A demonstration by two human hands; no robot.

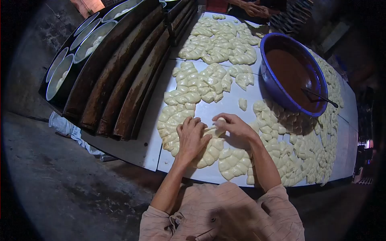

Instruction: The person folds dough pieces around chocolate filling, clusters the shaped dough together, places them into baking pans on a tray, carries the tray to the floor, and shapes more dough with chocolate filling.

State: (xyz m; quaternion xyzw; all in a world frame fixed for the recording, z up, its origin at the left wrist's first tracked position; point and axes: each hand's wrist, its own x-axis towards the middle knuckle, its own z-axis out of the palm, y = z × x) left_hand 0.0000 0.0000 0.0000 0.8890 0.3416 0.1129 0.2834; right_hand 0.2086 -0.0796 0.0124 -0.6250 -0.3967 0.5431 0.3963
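Note:
Pale, glossy dough pieces (pixel 215 78) lie pressed together in patches on the white tabletop. Close to my body, a short stretch of dough (pixel 213 131) is drawn between my two hands, just above the patch. My left hand (pixel 191 136) has its fingers bent over the dough's left end, with the thumb below. At the other end, my right hand (pixel 237 126) pinches it between thumb and fingers, and a rounded tip of dough shows there. Beneath both hands, more dough (pixel 209 156) is partly covered. One small loose dough piece (pixel 242 104) lies beyond my right hand.
On the right stands a blue basin (pixel 267 86) of brown liquid, with a dark-handled utensil (pixel 321 97) in it. Long rusty metal troughs (pixel 132 80) and green-rimmed containers (pixel 60 78), some holding dough, line the left side. Another person's hands (pixel 255 9) show at the far end.

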